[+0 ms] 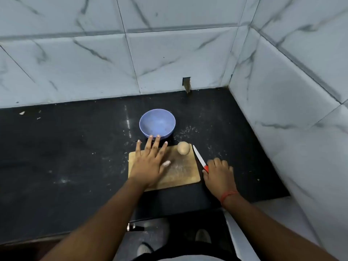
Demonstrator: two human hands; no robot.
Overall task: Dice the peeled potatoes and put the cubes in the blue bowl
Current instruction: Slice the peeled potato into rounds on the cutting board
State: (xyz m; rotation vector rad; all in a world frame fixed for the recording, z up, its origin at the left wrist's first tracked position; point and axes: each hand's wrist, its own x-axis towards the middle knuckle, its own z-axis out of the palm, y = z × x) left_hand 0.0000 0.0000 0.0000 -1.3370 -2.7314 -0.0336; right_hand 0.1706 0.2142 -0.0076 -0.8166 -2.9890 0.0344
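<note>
A peeled potato (183, 147) sits whole at the far right corner of the wooden cutting board (180, 172). The blue bowl (157, 125) stands just behind the board and looks empty. My left hand (150, 162) lies flat with fingers spread over the board's left half, fingertips reaching the bowl's near side. My right hand (218, 174) rests on the counter right of the board, fingers curled round the red handle of a white-bladed knife (200, 158). The blade points away along the board's right edge, near the potato.
The black counter (75, 157) carries pale specks and smears. Marble-look tiled walls (169, 53) close it at the back and right, forming a corner. The counter's near edge runs below my forearms, with the floor and shoes beneath.
</note>
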